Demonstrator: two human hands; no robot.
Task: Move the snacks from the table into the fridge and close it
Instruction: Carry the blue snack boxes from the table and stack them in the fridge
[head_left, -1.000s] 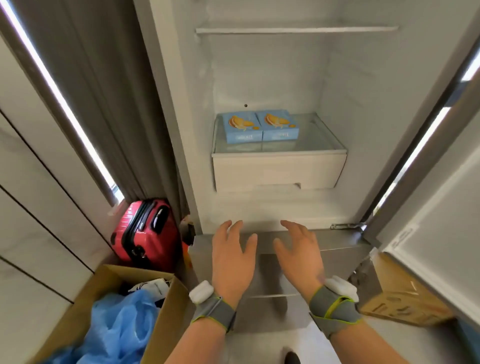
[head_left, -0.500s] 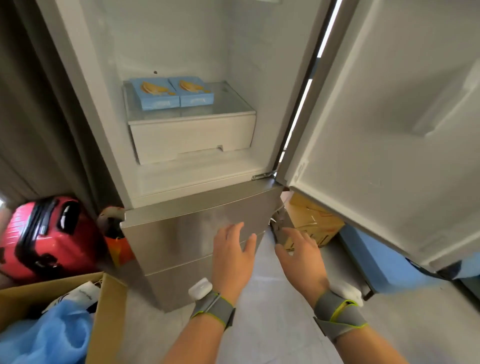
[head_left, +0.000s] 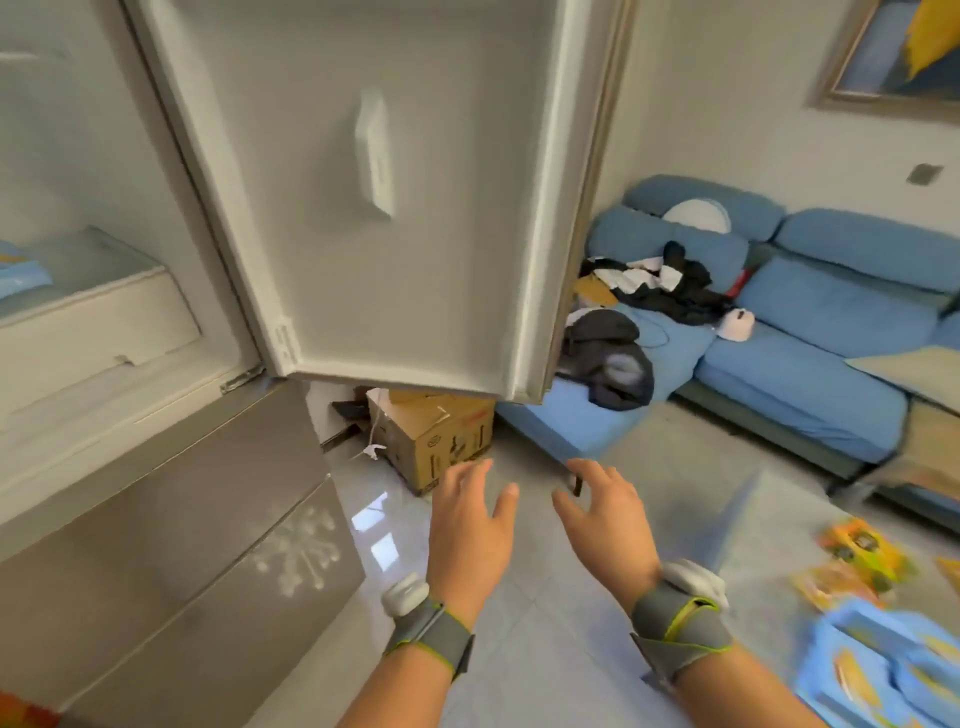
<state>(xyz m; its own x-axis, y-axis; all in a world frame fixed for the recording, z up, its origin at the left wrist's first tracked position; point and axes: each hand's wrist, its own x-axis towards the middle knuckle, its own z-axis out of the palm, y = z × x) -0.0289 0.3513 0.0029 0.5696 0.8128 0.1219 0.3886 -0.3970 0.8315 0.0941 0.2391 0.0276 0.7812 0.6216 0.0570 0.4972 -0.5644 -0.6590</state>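
The fridge stands at the left with its door swung wide open toward me. A corner of a blue snack box shows on the glass shelf at the far left edge. At the lower right, blurred blue snack boxes and yellow-orange snack packets lie on a glass table. My left hand and my right hand hover empty over the floor, fingers spread, between fridge and table.
A cardboard box sits on the floor under the open door. A blue sofa with dark clothes on it lines the right wall. Pale tiled floor lies below my hands.
My view has swung right, away from the fridge's inside toward the sofa and table. The snacks on the table have come into view; both hands stay empty and apart.
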